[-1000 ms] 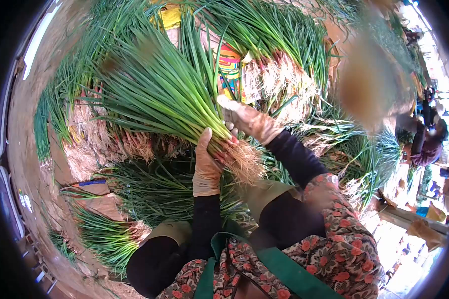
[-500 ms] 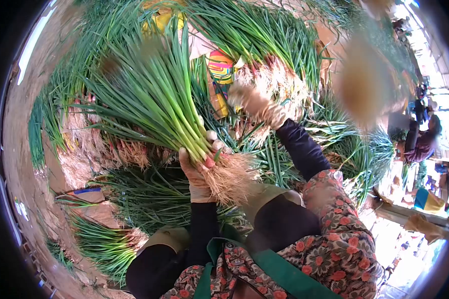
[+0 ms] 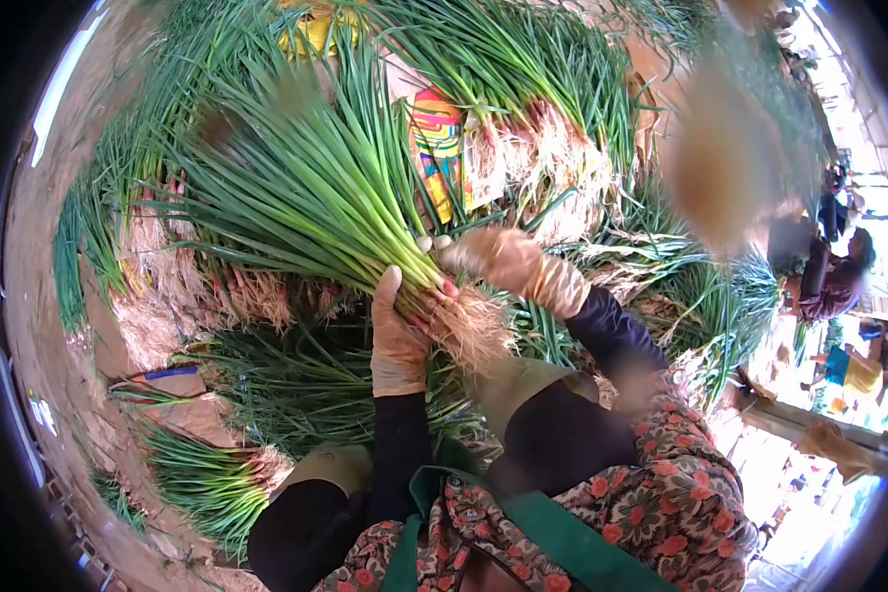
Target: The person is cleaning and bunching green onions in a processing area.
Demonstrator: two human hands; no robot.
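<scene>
My left hand [image 3: 398,331], in a pale glove, is wrapped around the lower stalks of a large bunch of green onions [image 3: 365,212]. The leaves fan up to the left, and the tan roots [image 3: 476,326] hang out on the right of the hand. My gloved right hand [image 3: 513,264] reaches in from the right, its fingers curled at the white bulbs along the bunch's upper edge. Its fingertips are slightly blurred, and part of their grip is hidden.
More green onions lie in piles at the upper right [image 3: 533,99], left [image 3: 168,252] and lower left [image 3: 202,483]. A colourful printed wrapper [image 3: 436,148] and a yellow bag [image 3: 321,35] lie among them. A person [image 3: 844,271] sits far right. Blurry spots cover parts of the view.
My right hand has come down and closer to the bulbs. The bunch in my left hand has shifted slightly up and right, its leaves tilting further left.
</scene>
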